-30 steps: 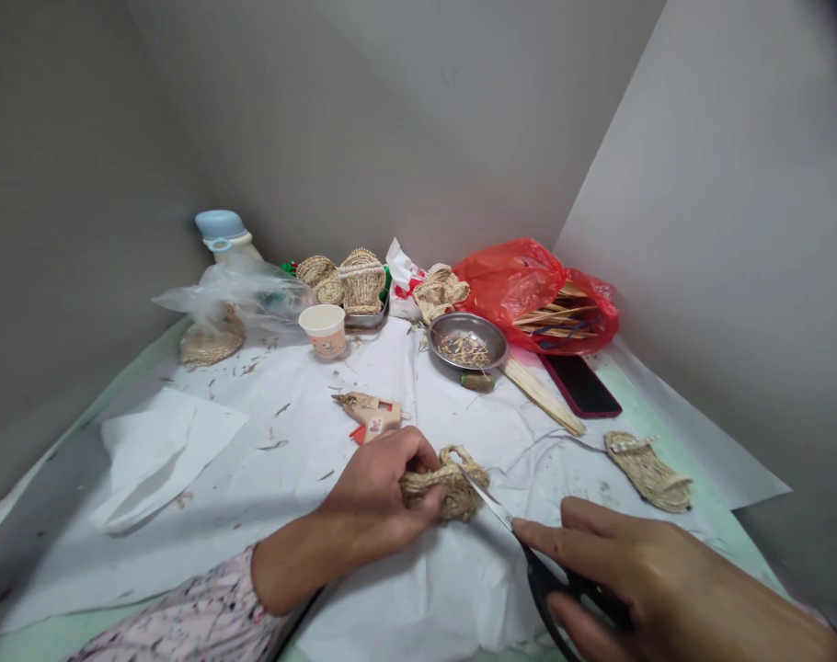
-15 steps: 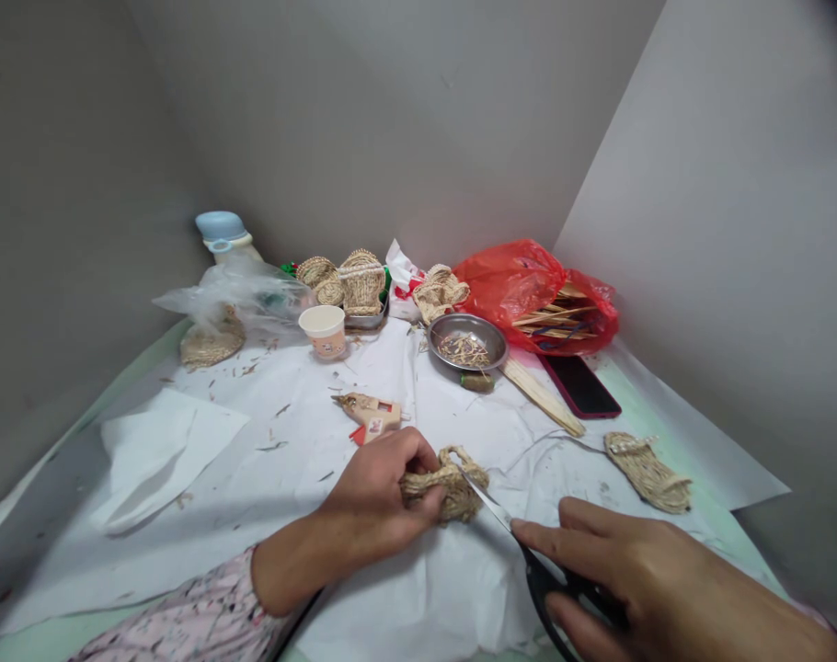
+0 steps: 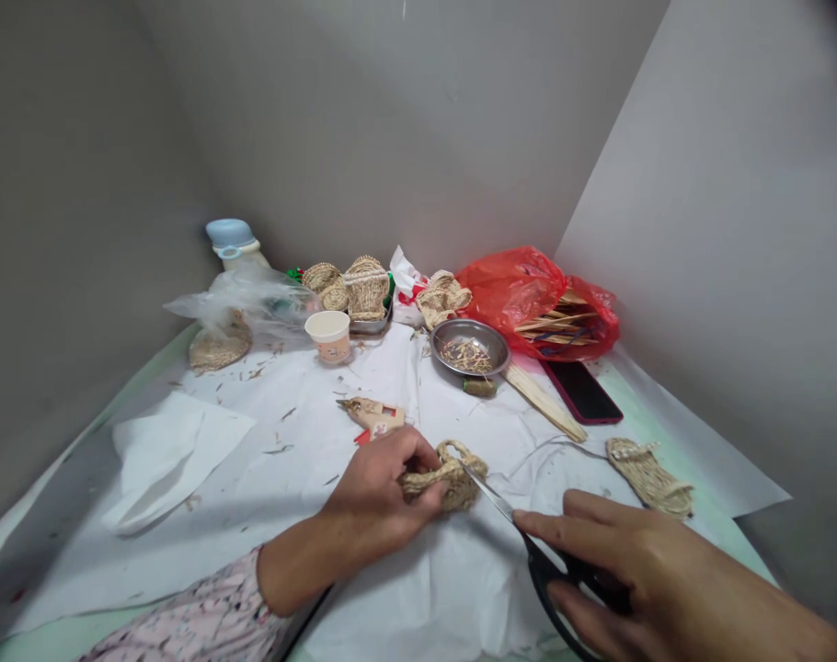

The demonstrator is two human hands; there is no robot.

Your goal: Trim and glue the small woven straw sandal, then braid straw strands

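Observation:
Between the thumb and fingers of my left hand [image 3: 384, 487] is a small woven straw piece [image 3: 464, 473] with a braided loop on top. My right hand [image 3: 639, 561] holds black-handled scissors [image 3: 494, 501], index finger stretched along the blades. The scissor tips touch or nearly touch the straw piece beside the loop; whether the blades are parted is too small to tell. Just beyond my left hand lies a beige glue gun [image 3: 373, 416]. Another woven straw piece with a pearl-like strip [image 3: 649, 476] rests to the right, beyond my right hand.
A metal bowl with straw scraps [image 3: 470, 349], a phone [image 3: 584, 393] and a red bag of straw [image 3: 529, 303] stand behind on the right. A paper cup [image 3: 328, 337], a clear plastic bag [image 3: 246, 299], a blue-lidded bottle [image 3: 232, 241] and white paper [image 3: 177, 450] are on the left.
The whole view has shifted slightly, so objects appear a little lower and to the right. Both hands keep their grips, and the scissor tips stay near the loop.

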